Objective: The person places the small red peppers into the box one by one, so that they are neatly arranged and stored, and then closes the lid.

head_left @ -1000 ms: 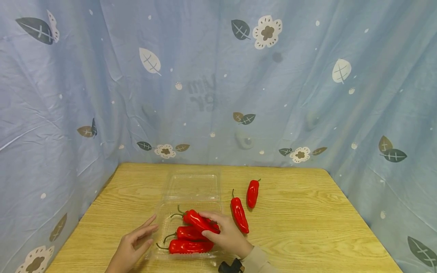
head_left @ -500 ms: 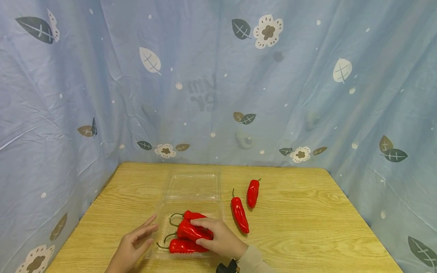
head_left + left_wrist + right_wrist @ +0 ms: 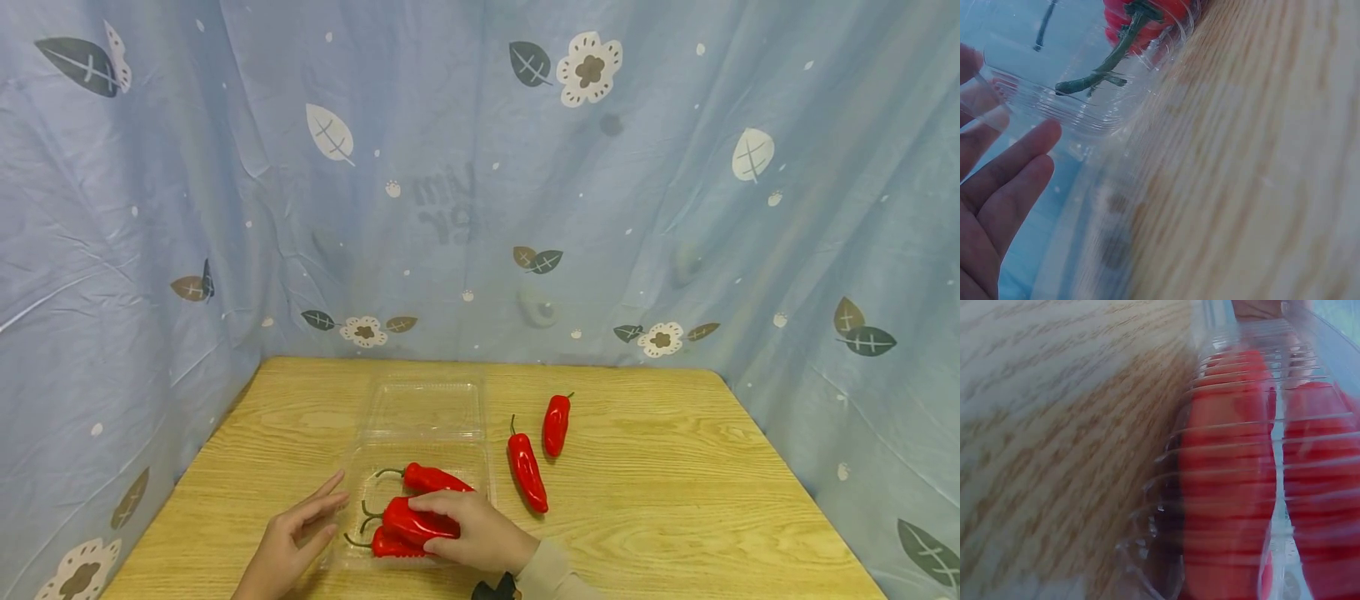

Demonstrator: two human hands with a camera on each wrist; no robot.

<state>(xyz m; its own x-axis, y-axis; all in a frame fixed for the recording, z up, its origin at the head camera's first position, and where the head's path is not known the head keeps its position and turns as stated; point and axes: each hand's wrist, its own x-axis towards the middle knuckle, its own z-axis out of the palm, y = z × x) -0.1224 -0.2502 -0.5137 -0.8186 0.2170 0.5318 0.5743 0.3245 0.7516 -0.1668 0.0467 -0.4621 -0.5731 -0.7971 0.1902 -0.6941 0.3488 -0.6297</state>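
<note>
A clear plastic box [image 3: 482, 457] lies with its lid [image 3: 423, 408] folded back, and several red peppers are inside. The right hand [image 3: 480, 533] grips one red pepper [image 3: 405, 521] between thumb and fingers, over the near peppers in the box. Another pepper [image 3: 435, 478] lies behind it, and the nearest one [image 3: 390, 545] is partly covered. The left hand [image 3: 288, 537] rests beside the box's left side with fingers extended, holding nothing. In the left wrist view its fingers [image 3: 1022, 169] are at the ribbed plastic wall. The right wrist view shows peppers [image 3: 1229, 475] through the plastic.
Two more red peppers, one [image 3: 527, 472] close to the box and another [image 3: 556, 426] farther back, lie on the wooden table [image 3: 675, 483] to the right. A patterned blue curtain [image 3: 480, 167] surrounds the table's back and sides.
The right hand has moved toward the near left with its pepper, which now lies lower over the near peppers. The far pepper in the box is more exposed. The left hand has stayed put.
</note>
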